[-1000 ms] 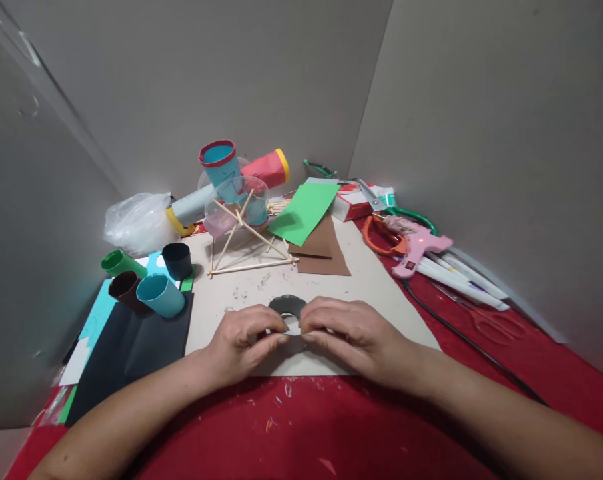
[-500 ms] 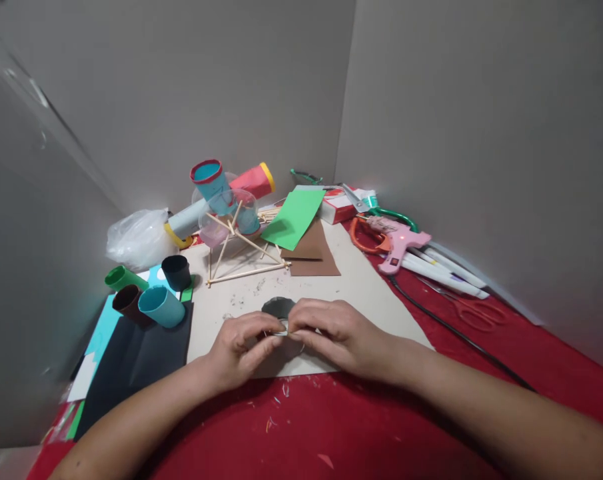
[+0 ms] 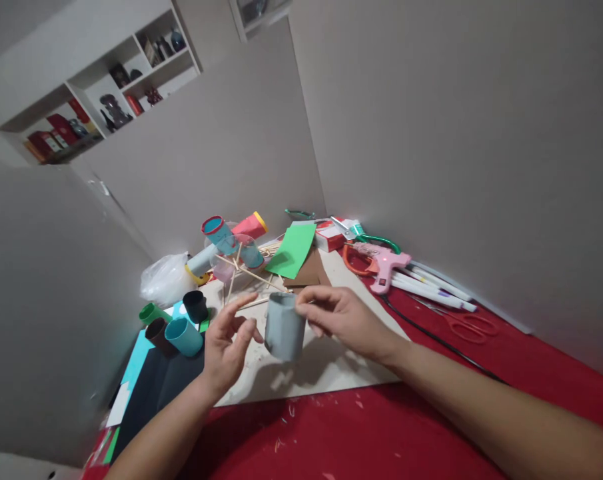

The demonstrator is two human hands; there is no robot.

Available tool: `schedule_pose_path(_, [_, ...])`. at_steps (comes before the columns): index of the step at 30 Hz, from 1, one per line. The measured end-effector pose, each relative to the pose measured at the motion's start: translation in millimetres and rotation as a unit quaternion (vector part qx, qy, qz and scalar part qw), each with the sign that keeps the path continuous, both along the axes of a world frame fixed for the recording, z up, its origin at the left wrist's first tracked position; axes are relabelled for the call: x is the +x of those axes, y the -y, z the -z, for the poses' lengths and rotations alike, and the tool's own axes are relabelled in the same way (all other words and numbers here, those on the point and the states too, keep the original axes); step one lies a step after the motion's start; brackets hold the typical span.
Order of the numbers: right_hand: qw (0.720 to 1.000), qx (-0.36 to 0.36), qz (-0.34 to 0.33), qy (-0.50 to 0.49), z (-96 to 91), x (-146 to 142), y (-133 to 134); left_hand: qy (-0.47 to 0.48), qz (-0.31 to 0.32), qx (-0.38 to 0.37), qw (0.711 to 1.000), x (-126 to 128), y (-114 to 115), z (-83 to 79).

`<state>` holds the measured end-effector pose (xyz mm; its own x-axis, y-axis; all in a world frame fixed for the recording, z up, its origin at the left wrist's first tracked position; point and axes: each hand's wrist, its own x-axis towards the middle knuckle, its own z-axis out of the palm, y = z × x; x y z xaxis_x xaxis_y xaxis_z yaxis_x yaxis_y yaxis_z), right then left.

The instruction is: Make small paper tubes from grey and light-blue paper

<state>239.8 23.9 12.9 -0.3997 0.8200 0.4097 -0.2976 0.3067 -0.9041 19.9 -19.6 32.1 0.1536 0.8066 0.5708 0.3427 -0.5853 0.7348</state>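
Observation:
A grey paper tube [image 3: 285,330] is held up above the beige board [image 3: 351,370], its open rim at the top. My right hand [image 3: 338,320] pinches that rim from the right side with thumb and fingers. Just left of the tube is my left hand [image 3: 231,340], its fingers parted and curved toward the tube; whether a fingertip touches it I cannot tell. Behind the tube stands a frame of thin wooden sticks [image 3: 236,267], partly hidden by my hands.
Green, brown, black and light blue cups [image 3: 184,335] stand at left by black sheets [image 3: 156,393]. Green paper [image 3: 294,250] lies behind. At right are a pink glue gun [image 3: 384,263] with a black cord, white markers [image 3: 431,293], and red scissors [image 3: 468,328].
The grey tube has been raised and now shows its side. My left hand has let go and drawn left with fingers apart. The view has tilted up, bringing wall shelves into sight.

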Motion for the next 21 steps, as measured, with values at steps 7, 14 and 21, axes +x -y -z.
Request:
schedule_pose_path(7, [0.961, -0.201, -0.058, -0.181, -4.4, 6, -16, 0.039, -0.080, -0.048, 0.995, -16, -10, 30.2])
schedule_pose_path(14, [0.911, -0.316, -0.091, -0.249, 4.3, 1, -18, 0.058, -0.010, -0.139, 0.988, 3, -5, 54.8])
schedule_pose_path(21, [0.879, -0.381, -0.109, -0.267, 18.9, -7, -20, 0.097, 0.011, -0.200, 0.975, 19, -11, 53.9])
